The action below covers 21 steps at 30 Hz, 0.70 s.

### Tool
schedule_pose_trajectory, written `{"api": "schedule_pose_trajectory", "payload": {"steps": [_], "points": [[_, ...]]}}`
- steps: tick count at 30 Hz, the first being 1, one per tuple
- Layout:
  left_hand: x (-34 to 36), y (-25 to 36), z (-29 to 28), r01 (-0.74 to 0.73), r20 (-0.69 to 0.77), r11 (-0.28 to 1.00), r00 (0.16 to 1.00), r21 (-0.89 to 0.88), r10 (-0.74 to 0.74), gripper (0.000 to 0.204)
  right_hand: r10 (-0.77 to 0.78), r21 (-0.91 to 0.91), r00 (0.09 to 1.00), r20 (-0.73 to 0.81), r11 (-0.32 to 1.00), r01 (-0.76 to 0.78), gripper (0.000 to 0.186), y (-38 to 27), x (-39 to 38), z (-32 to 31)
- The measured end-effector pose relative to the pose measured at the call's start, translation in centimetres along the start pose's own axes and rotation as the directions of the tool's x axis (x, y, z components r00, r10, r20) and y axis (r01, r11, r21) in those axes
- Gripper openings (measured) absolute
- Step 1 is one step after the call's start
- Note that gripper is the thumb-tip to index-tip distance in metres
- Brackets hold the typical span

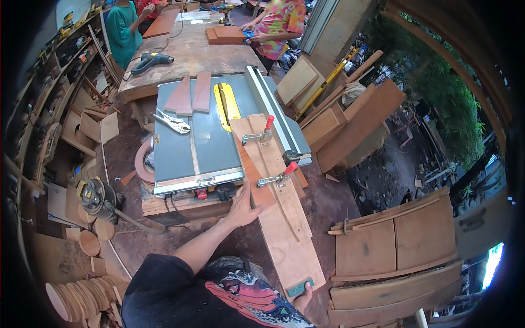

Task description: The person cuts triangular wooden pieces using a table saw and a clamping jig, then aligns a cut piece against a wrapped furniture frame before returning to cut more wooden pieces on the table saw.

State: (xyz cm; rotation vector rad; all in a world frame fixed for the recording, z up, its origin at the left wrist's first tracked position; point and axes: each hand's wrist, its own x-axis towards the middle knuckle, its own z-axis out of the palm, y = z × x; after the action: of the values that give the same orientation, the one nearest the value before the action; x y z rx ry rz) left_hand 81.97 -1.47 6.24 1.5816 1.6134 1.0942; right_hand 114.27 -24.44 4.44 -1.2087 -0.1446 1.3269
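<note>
A long plywood taper jig with two red-handled toggle clamps lies along the fence of a table saw, its near part overhanging the saw's front edge. Against its left side lies a reddish-brown tapered board. My left hand grips this board's near left edge, thumb on top. At the jig's near end, my right hand, partly hidden, closes around the corner by a green block. Two reddish wooden wedges and locking pliers rest left of the yellow blade insert.
Beyond the saw, a wooden workbench carries a heat gun and reddish panels. Two people stand there, in green and multicoloured shirts. A shop vacuum is left; boards lean right.
</note>
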Motion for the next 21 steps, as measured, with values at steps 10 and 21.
{"api": "schedule_pose_trajectory", "payload": {"steps": [10, 21], "points": [[3.4, -0.2, -2.0, 0.04, 0.052, 0.978, 0.997, 0.204, -0.052, 0.111, 0.003, 0.021, 0.997, 0.072, 1.0, -0.004, 0.051, 0.3, 1.3, 3.8], [8.2, -1.8, -5.2, 0.057, 0.081, 0.886, 0.991, 0.46, -0.106, 0.106, 0.174, 0.11, 0.963, 0.205, 0.974, -0.199, 0.044, 1.8, 4.6, 7.7]]}}
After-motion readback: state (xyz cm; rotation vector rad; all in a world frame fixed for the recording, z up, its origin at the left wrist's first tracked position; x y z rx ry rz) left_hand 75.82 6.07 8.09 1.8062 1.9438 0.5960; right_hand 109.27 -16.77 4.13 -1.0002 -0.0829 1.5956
